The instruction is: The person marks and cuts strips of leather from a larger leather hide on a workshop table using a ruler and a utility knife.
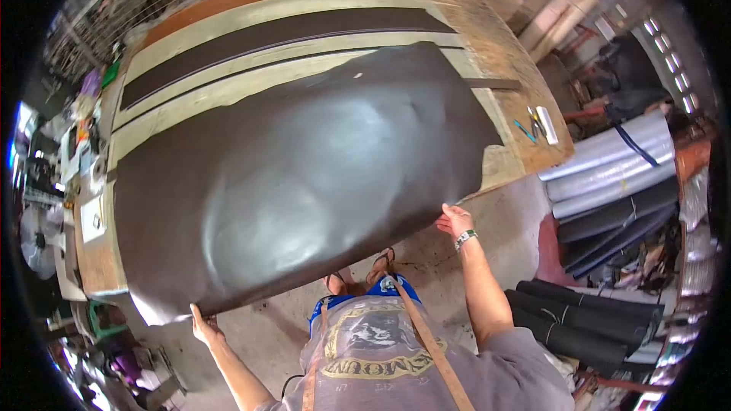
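A: In the head view, what can you read?

B: Only "MOUNT", in yellow capitals on the grey shirt [464, 369]. The smaller marks below it are too faint to make out.

A: And the hands?

B: Two. The left hand [205, 326] has its fingers clamped on the near edge of the sheet [304, 160], close to its left corner. The right hand [455, 219] has its fingers clamped on the same edge, further right. One watch [466, 239] is on the right wrist.

A: Where is the sheet?

B: There's one, dark brown and glossy, spread over much of the counter [483, 27], its near edge held out past the counter toward the person.

A: What else is on the counter?

B: Beyond the sheet, one long dark strip [259, 44]. To the right, one short strip [499, 84] partly shows. Near the right end are one teal tool [524, 131], one pair of pliers [536, 125] and one white block [547, 125], side by side. One paper [93, 219] is at the left end.

A: Below that?

B: Two feet [382, 262] in sandals, and two tan straps [438, 350] down the shirt. On the right are shiny rolls [617, 171] and black rolls [586, 320]; they overlap, so I can't count them surely.
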A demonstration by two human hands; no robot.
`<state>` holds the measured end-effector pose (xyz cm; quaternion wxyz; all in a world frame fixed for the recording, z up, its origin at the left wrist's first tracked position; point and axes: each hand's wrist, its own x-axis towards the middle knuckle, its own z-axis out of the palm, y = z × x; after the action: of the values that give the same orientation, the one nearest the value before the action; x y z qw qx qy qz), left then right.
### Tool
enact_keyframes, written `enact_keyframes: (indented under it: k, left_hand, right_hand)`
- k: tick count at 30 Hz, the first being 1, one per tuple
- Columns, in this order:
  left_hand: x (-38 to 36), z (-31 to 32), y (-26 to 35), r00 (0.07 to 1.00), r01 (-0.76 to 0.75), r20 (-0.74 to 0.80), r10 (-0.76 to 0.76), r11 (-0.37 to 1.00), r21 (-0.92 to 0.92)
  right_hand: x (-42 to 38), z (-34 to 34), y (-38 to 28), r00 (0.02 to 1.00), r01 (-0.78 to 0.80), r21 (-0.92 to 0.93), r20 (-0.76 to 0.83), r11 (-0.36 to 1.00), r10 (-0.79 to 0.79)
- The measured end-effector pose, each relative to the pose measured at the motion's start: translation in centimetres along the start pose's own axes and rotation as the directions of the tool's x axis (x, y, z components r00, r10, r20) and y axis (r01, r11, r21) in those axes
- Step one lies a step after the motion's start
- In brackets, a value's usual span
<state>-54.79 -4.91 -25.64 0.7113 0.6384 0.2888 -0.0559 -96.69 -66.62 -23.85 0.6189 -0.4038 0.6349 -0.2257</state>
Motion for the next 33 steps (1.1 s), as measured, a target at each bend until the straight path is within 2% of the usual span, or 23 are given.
enact_keyframes:
  k: [3,4,5,6,7,9,11,12,13,15,17,18,19,20,21,24,25,27,29,31,32,33]
  left_hand:
    - [1.1,-1.0,-0.3,0.99,0.138,-0.075,-0.123,0.96,0.242]
    - [3.3,-2.8,-0.9,0.988,0.071,-0.151,0.007,0.859,0.508]
    - [5.3,-3.6,-1.3,0.969,0.031,-0.19,0.16,0.68,0.732]
    - [3.8,-1.6,-0.2,0.882,0.066,-0.25,0.4,0.42,0.905]
    - [2.3,1.0,1.0,0.83,-0.057,-0.146,0.538,0.342,0.938]
    - [-0.4,5.3,2.5,0.649,-0.247,0.064,0.758,0.13,0.96]
    - [-2.4,12.0,3.2,0.64,-0.26,0.219,0.737,-0.06,0.964]
    - [-3.7,16.1,3.1,0.614,-0.315,0.299,0.731,-0.12,0.941]
    - [-5.1,20.3,2.5,0.584,-0.37,0.378,0.718,-0.179,0.912]
    - [-7.3,28.2,-0.1,0.588,-0.525,0.512,0.626,-0.187,0.83]
    - [-14.0,37.5,-1.6,0.625,-0.432,0.513,0.588,-0.287,0.855]
    - [-16.4,41.5,-2.4,0.622,-0.474,0.542,0.566,-0.279,0.835]
    - [-18.2,44.8,-3.5,0.625,-0.508,0.564,0.539,-0.267,0.819]
    - [-19.2,47.8,-5.2,0.609,-0.54,0.59,0.529,-0.268,0.798]
    - [-20.0,50.6,-6.9,0.596,-0.571,0.609,0.524,-0.258,0.78]
    - [-24.7,57.8,-10.6,0.569,-0.623,0.682,0.459,-0.3,0.722]
    - [-26.6,59.6,-11.5,0.553,-0.641,0.72,0.42,-0.337,0.689]
    - [-29.4,61.8,-13.3,0.456,-0.748,0.799,0.393,-0.316,0.583]
    - [-29.7,62.3,-13.0,0.476,-0.758,0.79,0.387,-0.276,0.591]
    - [-30.0,62.5,-12.1,0.504,-0.739,0.785,0.359,-0.29,0.608]
    - [-30.2,62.3,-12.0,0.508,-0.751,0.783,0.359,-0.261,0.607]
    - [-30.2,62.2,-11.9,0.516,-0.747,0.77,0.375,-0.242,0.618]
  right_hand:
    - [-0.3,-1.3,-0.5,0.999,-0.003,-0.17,0.042,0.985,0.01]
    - [-0.8,-1.7,-1.3,1.0,0.016,-0.262,0.015,0.965,-0.013]
    - [0.0,-2.9,-1.5,0.995,0.095,-0.285,0.002,0.954,-0.099]
    - [1.1,-4.2,-1.6,0.983,0.171,-0.315,-0.003,0.934,-0.181]
    - [2.4,-5.3,-1.8,0.966,0.245,-0.349,0.004,0.905,-0.26]
    - [3.2,-6.7,-6.0,0.938,0.324,-0.35,-0.003,0.879,-0.347]
    - [5.8,-8.4,-10.2,0.895,0.431,-0.349,0.044,0.832,-0.445]
    - [7.2,-8.5,-12.5,0.891,0.445,-0.246,0.029,0.861,-0.453]
    - [8.2,-9.8,-15.2,0.846,0.503,-0.458,0.09,0.733,-0.525]
    - [12.8,-11.1,-18.6,0.786,0.597,-0.361,0.083,0.717,-0.613]
    - [16.9,-12.9,-22.3,0.775,0.603,-0.426,0.111,0.674,-0.622]
    - [18.3,-13.6,-24.1,0.754,0.63,-0.422,0.133,0.652,-0.643]
    - [19.7,-14.4,-25.9,0.688,0.678,-0.492,0.163,0.546,-0.707]
    - [22.3,-15.4,-26.9,0.701,0.637,-0.561,0.135,0.53,-0.7]
    - [23.9,-15.9,-28.3,0.698,0.675,-0.47,0.158,0.569,-0.698]
    - [31.7,-17.9,-31.6,0.687,0.689,-0.5,0.222,0.524,-0.692]
    - [33.9,-18.0,-32.4,0.684,0.693,-0.518,0.251,0.502,-0.685]
    - [35.7,-16.9,-35.2,0.713,0.614,-0.675,0.251,0.409,-0.655]
    - [39.7,-16.3,-36.4,0.609,0.718,-0.629,0.361,0.298,-0.706]
    - [41.3,-15.0,-38.3,0.481,0.768,-0.64,0.541,0.034,-0.69]
    - [42.3,-14.4,-39.1,0.51,0.771,-0.637,0.623,-0.006,-0.593]
    - [43.4,-13.7,-39.4,0.487,0.801,-0.596,0.705,-0.059,-0.516]
